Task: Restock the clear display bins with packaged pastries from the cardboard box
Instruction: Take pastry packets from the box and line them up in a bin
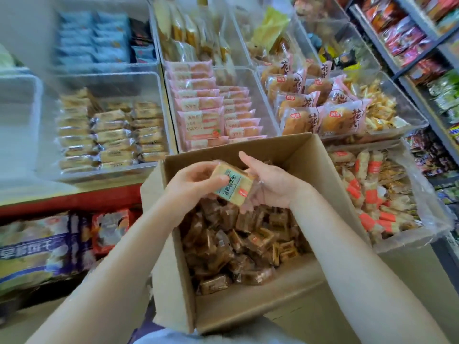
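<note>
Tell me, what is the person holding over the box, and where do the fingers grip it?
A stack of packaged pastries. The left hand grips its left side, thumb on the label; the right hand cups its right end and underside.

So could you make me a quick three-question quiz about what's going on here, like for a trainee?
1. True or false: the cardboard box is empty.
2. What do both hands hold above the box?
3. The bin of pink packets lies: A) beyond the box, B) inside it, C) on the floor.

Key:
1. False; it holds many brown packets.
2. One packaged pastry, the left hand gripping it and the right hand cradling it.
3. A.
</note>
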`<state>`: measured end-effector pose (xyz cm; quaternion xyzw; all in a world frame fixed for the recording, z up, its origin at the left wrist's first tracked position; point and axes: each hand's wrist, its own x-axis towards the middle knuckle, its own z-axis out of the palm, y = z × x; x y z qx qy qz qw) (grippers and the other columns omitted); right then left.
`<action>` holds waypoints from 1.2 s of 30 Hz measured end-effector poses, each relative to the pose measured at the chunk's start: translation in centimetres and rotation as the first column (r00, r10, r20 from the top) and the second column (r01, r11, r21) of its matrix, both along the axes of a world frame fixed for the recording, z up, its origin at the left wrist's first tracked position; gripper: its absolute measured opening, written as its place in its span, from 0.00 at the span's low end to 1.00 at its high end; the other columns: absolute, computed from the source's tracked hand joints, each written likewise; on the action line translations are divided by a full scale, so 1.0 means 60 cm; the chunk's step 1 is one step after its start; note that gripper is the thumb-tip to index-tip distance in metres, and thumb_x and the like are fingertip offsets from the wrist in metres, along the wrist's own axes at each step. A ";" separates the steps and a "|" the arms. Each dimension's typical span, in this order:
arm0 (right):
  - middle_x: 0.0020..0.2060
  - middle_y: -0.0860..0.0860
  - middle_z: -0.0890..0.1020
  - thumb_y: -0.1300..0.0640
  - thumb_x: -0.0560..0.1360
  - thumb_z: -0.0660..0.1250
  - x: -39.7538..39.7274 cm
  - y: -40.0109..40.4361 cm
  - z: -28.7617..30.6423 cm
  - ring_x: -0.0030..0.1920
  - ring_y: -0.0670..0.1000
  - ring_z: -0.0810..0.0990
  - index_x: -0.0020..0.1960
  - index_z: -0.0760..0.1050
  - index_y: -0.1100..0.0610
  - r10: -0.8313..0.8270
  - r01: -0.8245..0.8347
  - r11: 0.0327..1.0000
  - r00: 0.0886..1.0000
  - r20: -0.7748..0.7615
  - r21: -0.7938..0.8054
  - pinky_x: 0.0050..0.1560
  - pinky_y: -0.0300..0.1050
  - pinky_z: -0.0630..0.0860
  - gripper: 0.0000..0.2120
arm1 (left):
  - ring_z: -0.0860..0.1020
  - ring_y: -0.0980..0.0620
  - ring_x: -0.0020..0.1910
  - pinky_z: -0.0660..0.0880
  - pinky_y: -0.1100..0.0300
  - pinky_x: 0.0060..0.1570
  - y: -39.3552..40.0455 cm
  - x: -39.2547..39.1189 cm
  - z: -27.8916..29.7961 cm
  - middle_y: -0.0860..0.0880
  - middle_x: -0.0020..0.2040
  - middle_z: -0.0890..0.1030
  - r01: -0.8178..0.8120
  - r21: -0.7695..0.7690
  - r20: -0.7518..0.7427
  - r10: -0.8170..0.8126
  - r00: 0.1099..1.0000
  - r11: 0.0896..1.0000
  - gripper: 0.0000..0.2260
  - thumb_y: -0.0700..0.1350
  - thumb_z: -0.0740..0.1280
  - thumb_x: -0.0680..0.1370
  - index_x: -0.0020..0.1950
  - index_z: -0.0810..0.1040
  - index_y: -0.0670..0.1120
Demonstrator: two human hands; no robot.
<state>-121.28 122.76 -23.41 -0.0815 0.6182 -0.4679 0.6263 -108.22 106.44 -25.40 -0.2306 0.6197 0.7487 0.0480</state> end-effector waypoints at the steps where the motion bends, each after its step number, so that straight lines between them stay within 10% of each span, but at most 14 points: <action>1: 0.46 0.64 0.83 0.34 0.81 0.50 0.001 -0.030 0.003 0.40 0.56 0.82 0.59 0.80 0.63 -0.006 0.005 1.000 0.999 -0.042 -0.021 0.42 0.47 0.78 0.35 | 0.84 0.49 0.54 0.80 0.53 0.54 -0.031 0.006 0.001 0.48 0.52 0.86 -0.050 -0.001 -0.001 0.050 0.999 0.999 0.20 0.53 0.78 0.70 0.59 0.82 0.49; 6: 0.50 0.49 0.85 0.42 0.78 0.67 0.016 -0.190 0.016 0.48 0.49 0.84 0.60 0.78 0.49 0.187 -0.200 0.979 0.834 -0.519 0.031 0.47 0.48 0.79 0.16 | 0.84 0.52 0.45 0.80 0.60 0.42 -0.176 0.034 -0.003 0.50 0.46 0.87 -0.258 -0.125 -0.045 0.254 0.966 0.958 0.11 0.48 0.72 0.78 0.58 0.83 0.46; 11: 0.41 0.46 0.83 0.50 0.80 0.68 0.018 -0.358 0.006 0.34 0.38 0.80 0.56 0.78 0.54 0.133 -0.148 0.988 0.715 -0.686 0.037 0.36 0.38 0.76 0.10 | 0.83 0.52 0.50 0.81 0.45 0.53 -0.327 0.046 -0.063 0.53 0.48 0.86 -0.513 -0.374 -0.082 0.523 0.848 0.773 0.09 0.52 0.64 0.81 0.55 0.83 0.53; 14: 0.50 0.47 0.81 0.49 0.80 0.67 -0.011 -0.444 -0.034 0.47 0.45 0.81 0.61 0.76 0.52 0.090 -0.051 0.996 0.579 -0.810 0.074 0.45 0.43 0.78 0.12 | 0.68 0.45 0.73 0.66 0.45 0.71 -0.412 0.059 -0.129 0.46 0.74 0.71 -0.048 -0.825 0.179 0.340 0.923 0.563 0.23 0.53 0.62 0.80 0.75 0.70 0.51; 20: 0.58 0.52 0.75 0.56 0.79 0.67 -0.066 -0.588 -0.125 0.56 0.51 0.76 0.68 0.74 0.53 0.159 0.008 0.986 0.227 -0.961 0.165 0.58 0.43 0.72 0.17 | 0.52 0.45 0.81 0.53 0.45 0.77 -0.448 0.085 -0.203 0.46 0.81 0.58 0.291 -0.896 0.358 0.157 0.921 0.336 0.27 0.55 0.55 0.81 0.80 0.62 0.52; 26: 0.61 0.52 0.80 0.53 0.83 0.61 -0.062 -0.668 -0.201 0.59 0.54 0.78 0.67 0.77 0.53 0.483 -0.199 0.875 0.296 -0.824 0.441 0.57 0.47 0.74 0.15 | 0.55 0.45 0.80 0.57 0.45 0.75 -0.450 0.080 -0.201 0.46 0.80 0.61 0.299 -0.902 0.361 0.164 0.918 0.313 0.27 0.56 0.55 0.80 0.78 0.66 0.51; 36: 0.69 0.53 0.76 0.51 0.82 0.64 -0.048 -0.665 -0.215 0.68 0.55 0.74 0.74 0.71 0.54 0.228 0.068 0.947 0.551 -0.803 0.315 0.66 0.49 0.71 0.21 | 0.57 0.45 0.80 0.58 0.44 0.75 -0.447 0.082 -0.195 0.45 0.80 0.63 0.277 -0.907 0.342 0.171 0.924 0.317 0.26 0.56 0.56 0.80 0.77 0.68 0.50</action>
